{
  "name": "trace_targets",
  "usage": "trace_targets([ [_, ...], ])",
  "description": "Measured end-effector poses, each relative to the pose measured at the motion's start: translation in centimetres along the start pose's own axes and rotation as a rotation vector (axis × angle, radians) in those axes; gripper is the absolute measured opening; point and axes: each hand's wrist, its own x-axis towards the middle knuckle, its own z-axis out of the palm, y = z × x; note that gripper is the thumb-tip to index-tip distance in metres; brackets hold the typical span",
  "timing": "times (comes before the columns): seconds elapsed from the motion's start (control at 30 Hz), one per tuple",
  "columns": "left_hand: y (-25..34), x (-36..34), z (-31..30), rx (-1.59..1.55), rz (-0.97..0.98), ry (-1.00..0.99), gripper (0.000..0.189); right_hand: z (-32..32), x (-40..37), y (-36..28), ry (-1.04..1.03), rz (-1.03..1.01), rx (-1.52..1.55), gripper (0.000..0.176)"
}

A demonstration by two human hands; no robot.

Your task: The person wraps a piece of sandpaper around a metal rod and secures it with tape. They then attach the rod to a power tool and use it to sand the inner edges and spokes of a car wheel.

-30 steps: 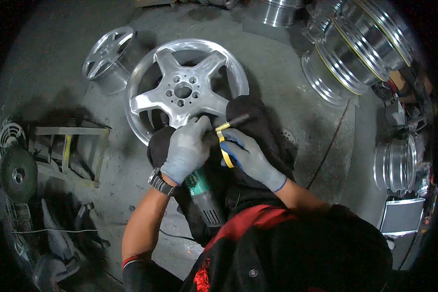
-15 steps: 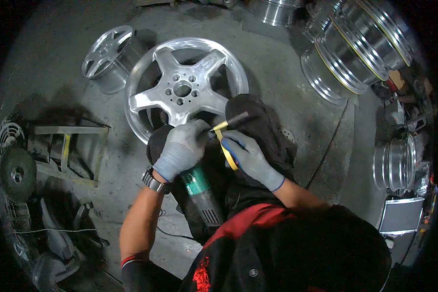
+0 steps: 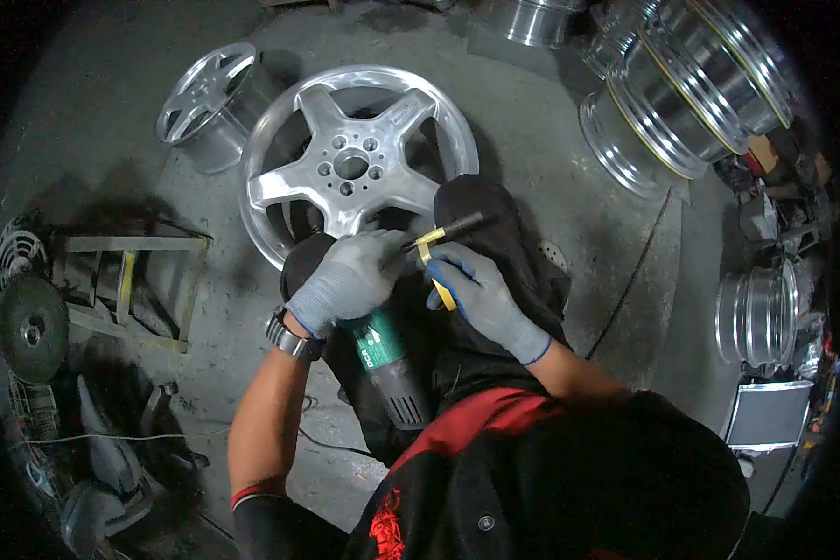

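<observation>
Tape (image 3: 427, 252) hangs shorter than a second ago; right hand (image 3: 481, 299) pinches it, left hand (image 3: 345, 280) clenches grinder (image 3: 380, 347); wrap advancing.

Left grip (image 3: 345, 280) wears a grey knit glove with a paler ribbed cuff. The right grip (image 3: 483, 301) has a matching grey glove, with blue showing on the fingers and a blue edge at the cuff. There's a dark wristwatch (image 3: 287, 336) with a metal case on the left wrist. The black short sleeve (image 3: 257, 509) has a red band at its hem. The top (image 3: 579, 476) is black with a red panel at the chest, a red print low on the front and one small round stud. Trousers (image 3: 495, 233) are black.
</observation>
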Motion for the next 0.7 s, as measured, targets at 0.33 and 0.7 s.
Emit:
trace_targets([
  [0.33, 3.2, 0.4, 0.9, 0.245, -0.188, 0.133, 0.03, 0.1, 0.4, -1.1, -0.023, 0.017, 0.045, 0.027],
  [0.7, 1.4, 0.3, -0.6, 0.119, -0.034, -0.035, 0.034, -0.6, 1.0, 0.6, -0.019, -0.01, 0.03, 0.029],
])
